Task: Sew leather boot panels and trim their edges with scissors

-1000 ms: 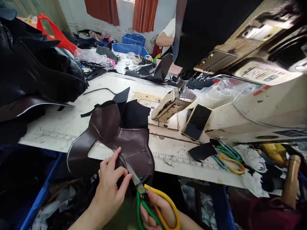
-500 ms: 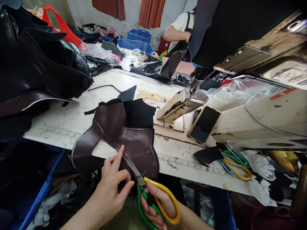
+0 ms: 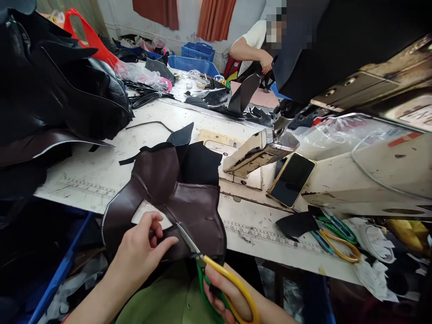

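Observation:
My right hand point(image 3: 219, 283) is closed round scissors point(image 3: 232, 274) with one yellow and one green handle. Their narrow blades look nearly together and point up and left over a dark brown leather piece point(image 3: 199, 207). That piece, stitched from curved panels with black parts at its far side, lies at the table's front edge, partly overhanging. Just over its lower left part is my left hand point(image 3: 143, 249), thumb stretched out and fingers loosely curled. I see nothing held in it; whether it touches the leather I cannot tell.
A sewing machine's post point(image 3: 249, 153) rises right of the leather, a phone point(image 3: 293, 180) beside it. Further right lie a black scrap point(image 3: 297, 225) and more scissors point(image 3: 340, 247). Black leather pieces point(image 3: 67, 90) are heaped at left. Another person point(image 3: 251, 47) sits across the table.
My left hand has drawn back toward the left; its index finger, stretched out on the leather before, is now curled. The scissors have stayed nearly in place. The co-worker's hand has come into view.

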A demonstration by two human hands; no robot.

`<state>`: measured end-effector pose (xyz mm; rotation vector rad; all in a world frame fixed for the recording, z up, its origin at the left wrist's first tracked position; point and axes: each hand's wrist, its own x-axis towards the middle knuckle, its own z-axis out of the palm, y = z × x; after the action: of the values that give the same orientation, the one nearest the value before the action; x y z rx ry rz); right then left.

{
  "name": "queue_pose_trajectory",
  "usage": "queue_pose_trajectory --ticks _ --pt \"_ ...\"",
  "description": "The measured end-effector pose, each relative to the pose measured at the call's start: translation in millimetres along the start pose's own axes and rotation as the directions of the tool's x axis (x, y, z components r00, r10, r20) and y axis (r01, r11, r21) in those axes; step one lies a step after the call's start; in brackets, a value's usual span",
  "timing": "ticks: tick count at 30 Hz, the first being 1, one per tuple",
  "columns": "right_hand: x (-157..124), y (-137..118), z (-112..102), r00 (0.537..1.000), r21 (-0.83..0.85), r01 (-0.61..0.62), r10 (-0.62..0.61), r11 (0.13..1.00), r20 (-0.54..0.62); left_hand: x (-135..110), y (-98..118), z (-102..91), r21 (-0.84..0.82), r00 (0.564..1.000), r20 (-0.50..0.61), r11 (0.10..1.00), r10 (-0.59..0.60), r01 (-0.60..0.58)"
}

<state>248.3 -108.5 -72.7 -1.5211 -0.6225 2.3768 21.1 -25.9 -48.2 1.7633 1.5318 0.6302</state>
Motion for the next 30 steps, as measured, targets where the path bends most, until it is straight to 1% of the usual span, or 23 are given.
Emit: queue_pose_trajectory --ticks 2,4,6,8,11,15,20,25,28,30 --pt "-3 -2 1 0.999 -0.047 0.006 -0.007 0.999 -0.036 3 0 5.2 0.179 0.997 0.006 0.981 0.081 -0.081" --pt "-7 -5 3 0.998 -0.07 0.034 -0.038 0.997 -0.053 5 1 9.4 0.289 0.982 -0.017 0.941 0.188 -0.175" --pt "-9 -7 5 0.995 -0.081 0.074 -0.079 0.994 -0.066 5 0 11.5 0.318 0.958 -0.06 0.915 0.28 -0.247" --pt "-10 -9 6 0.994 -0.069 0.082 -0.086 0.994 -0.062 4 -1 12.2 0.286 0.94 -0.081 0.911 0.331 -0.296" --pt "-8 -11 6 0.998 0.0 0.064 -0.064 0.998 -0.02 0 -6 13.1 0.211 0.947 -0.081 0.934 0.312 -0.29" --pt "-4 -17 7 0.997 0.057 -0.007 0.003 0.998 0.073 -4 -8 15.4 0.166 0.952 -0.09 0.947 0.292 -0.275" --pt "-4 -24 5 0.998 0.077 -0.021 0.016 0.997 0.063 -5 -9 17.5 0.166 0.954 -0.086 0.949 0.286 -0.269" --pt "-2 -25 -4 0.987 0.129 -0.111 0.095 0.985 0.127 -7 -11 18.2 0.168 0.954 -0.077 0.947 0.29 -0.274" --pt "0 -26 -7 0.973 0.136 -0.181 0.158 0.974 0.17 -7 -12 16.3 0.152 0.962 -0.053 0.955 0.266 -0.256" --pt "1 -27 -6 0.967 0.133 -0.195 0.168 0.972 0.191 -7 -12 14.1 0.138 0.968 -0.036 0.96 0.249 -0.242"
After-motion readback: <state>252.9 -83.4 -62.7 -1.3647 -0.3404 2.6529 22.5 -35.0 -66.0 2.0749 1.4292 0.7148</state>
